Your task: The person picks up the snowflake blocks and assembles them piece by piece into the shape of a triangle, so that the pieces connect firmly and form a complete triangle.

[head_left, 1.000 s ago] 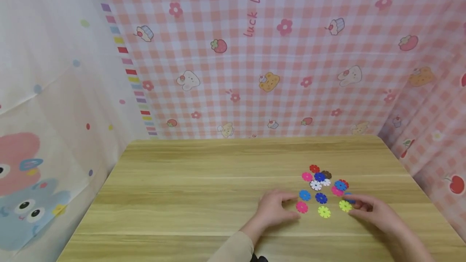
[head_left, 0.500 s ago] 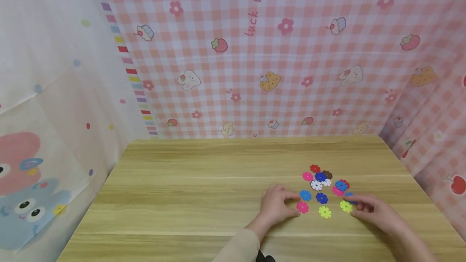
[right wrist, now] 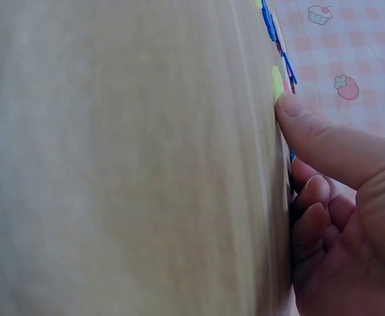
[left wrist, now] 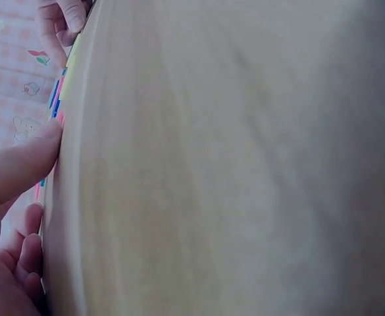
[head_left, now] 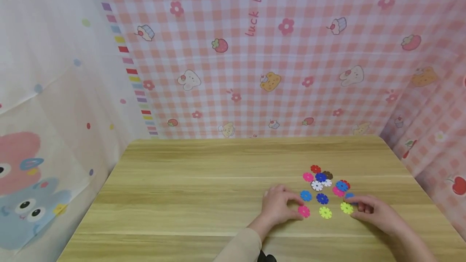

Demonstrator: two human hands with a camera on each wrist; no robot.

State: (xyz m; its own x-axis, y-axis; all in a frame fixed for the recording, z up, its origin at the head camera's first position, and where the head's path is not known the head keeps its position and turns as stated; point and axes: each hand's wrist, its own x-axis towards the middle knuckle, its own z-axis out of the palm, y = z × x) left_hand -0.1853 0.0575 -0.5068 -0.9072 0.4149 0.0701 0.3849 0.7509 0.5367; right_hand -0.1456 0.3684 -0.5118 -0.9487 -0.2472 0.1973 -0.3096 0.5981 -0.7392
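My left hand (head_left: 276, 206) pinches a pink notched plastic disc (head_left: 303, 212) by its edge, index fingertip at the back and thumb at the front. On the right, my right hand (head_left: 378, 214) has its thumb and index finger around a yellow notched disc (head_left: 346, 208); in the right wrist view that yellow disc (right wrist: 276, 82) stands slightly tilted at the thumb tip. A blue disc (head_left: 350, 197) lies partly hidden behind the right index finger. Between the hands are another yellow disc (head_left: 325, 212) and a dark blue disc (head_left: 322, 198). A light blue disc (head_left: 306, 195) is just beyond the left index fingertip.
Farther back on the wooden table (head_left: 182, 197), several discs overlap in a loose group, among them a red disc (head_left: 315, 169), a brown disc (head_left: 329, 174) and a white disc (head_left: 316, 185). A pink checked cloth (head_left: 233, 68) hangs behind the table.
The left fingers have closed in on the pink disc, which has shifted slightly toward me. The right hand stays nearly in place, its yellow disc shifted a little toward me.
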